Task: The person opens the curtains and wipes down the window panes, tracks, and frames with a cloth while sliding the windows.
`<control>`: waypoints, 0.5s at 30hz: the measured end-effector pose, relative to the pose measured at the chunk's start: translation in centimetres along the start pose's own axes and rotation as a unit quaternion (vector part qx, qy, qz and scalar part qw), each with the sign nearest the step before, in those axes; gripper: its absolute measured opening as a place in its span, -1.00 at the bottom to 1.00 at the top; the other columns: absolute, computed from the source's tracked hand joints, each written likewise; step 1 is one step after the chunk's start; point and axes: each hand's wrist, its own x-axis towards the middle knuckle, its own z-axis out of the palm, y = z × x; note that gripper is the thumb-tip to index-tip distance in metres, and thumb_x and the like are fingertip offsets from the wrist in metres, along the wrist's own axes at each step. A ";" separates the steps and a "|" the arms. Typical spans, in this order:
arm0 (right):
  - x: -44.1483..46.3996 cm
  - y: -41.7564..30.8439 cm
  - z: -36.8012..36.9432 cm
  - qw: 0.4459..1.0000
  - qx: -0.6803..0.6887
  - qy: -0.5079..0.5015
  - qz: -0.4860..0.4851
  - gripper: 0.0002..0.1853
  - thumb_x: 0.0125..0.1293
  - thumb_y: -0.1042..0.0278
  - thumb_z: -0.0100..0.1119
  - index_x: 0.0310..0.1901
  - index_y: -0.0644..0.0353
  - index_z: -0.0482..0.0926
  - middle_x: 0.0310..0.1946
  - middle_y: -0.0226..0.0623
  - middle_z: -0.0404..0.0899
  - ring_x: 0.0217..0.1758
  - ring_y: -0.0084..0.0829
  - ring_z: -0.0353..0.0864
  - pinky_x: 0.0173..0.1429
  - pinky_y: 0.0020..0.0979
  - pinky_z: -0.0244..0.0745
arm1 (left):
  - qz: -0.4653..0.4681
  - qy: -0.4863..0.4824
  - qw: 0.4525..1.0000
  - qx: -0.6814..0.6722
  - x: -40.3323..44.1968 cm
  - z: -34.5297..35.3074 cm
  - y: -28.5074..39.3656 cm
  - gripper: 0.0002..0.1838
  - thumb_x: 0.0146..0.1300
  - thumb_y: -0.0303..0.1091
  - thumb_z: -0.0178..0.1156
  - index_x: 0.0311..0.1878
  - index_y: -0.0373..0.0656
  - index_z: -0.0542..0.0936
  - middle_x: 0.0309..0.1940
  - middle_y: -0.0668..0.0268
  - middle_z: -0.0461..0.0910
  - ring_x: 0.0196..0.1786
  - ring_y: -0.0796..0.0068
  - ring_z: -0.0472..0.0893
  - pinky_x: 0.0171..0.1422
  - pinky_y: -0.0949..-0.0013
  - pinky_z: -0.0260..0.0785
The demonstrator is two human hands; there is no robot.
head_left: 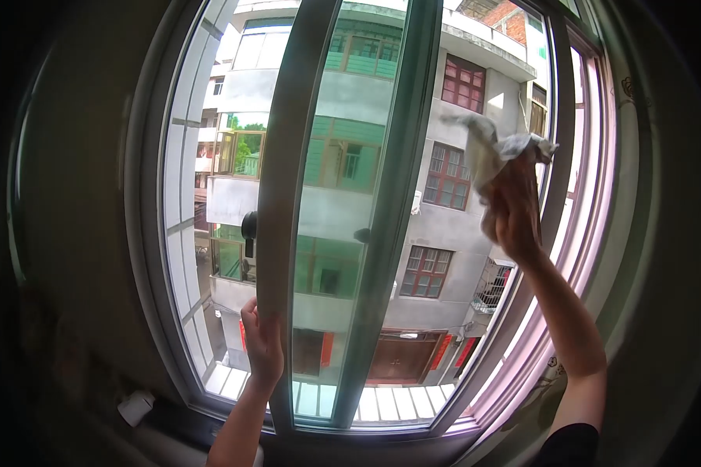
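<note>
A tall sliding window fills the middle of the view, with a grey upright frame bar (276, 194) left of centre. Against the lower part of that bar rests my left hand (263, 342), its fingers curled at the edge and partly hidden. Higher up on the right, my right hand (514, 206) is closed on a pale cloth (487, 148), held up at the right-hand pane. The cloth's loose end is blurred and sticks out to the left. A black window latch (249, 225) sits on the bar above my left hand.
A curtain (639, 194) hangs along the right side. At the lower left is a small white object (136, 407) near the sill. Beyond the glass stand a grey building with red-framed windows (447, 177) and a white slatted ledge (397, 403).
</note>
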 end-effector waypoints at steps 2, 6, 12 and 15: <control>4.0 6.3 1.7 0.995 -0.016 0.092 0.019 -0.56 0.26 0.63 -0.01 0.17 0.14 0.50 0.29 0.04 0.35 0.41 0.03 0.27 0.45 -0.06 0.17 | -0.011 -0.002 1.000 0.005 -0.2 -0.1 0.5 -0.62 0.53 -0.24 -0.03 0.25 -0.27 0.24 -0.20 0.35 0.40 -0.20 0.63 0.39 -0.11 0.50 0.25; 13.2 16.4 2.7 0.978 -0.088 0.188 0.020 -0.66 0.23 0.61 0.06 0.05 0.19 0.56 0.02 -0.08 0.57 0.19 -0.15 0.52 0.25 -0.25 0.38 | -0.034 -0.007 0.999 -0.003 -0.6 -0.2 0.4 -0.64 0.53 -0.29 -0.05 0.25 -0.28 0.26 -0.12 0.28 0.42 -0.15 0.58 0.43 -0.07 0.45 0.29; 27.7 15.6 6.3 0.982 -0.147 0.116 -0.013 -0.78 0.32 0.29 0.10 -0.05 0.04 0.64 -0.27 -0.22 0.68 -0.13 -0.21 0.69 0.02 -0.23 0.54 | 0.042 -0.010 0.996 0.077 -0.3 0.1 0.2 -0.61 0.55 -0.25 -0.12 0.28 -0.30 0.20 0.07 0.19 0.37 0.04 0.48 0.45 0.17 0.40 0.27; 32.7 2.8 8.1 0.987 -0.038 0.133 0.078 -0.73 0.42 0.37 -0.14 -0.17 0.18 0.62 -0.02 -0.05 0.57 0.09 -0.20 0.53 0.35 -0.12 0.30 | 0.026 -0.030 0.996 0.077 -0.5 -0.1 0.2 -0.62 0.55 -0.29 -0.13 0.28 -0.31 0.19 0.14 0.14 0.32 0.08 0.43 0.45 0.19 0.36 0.27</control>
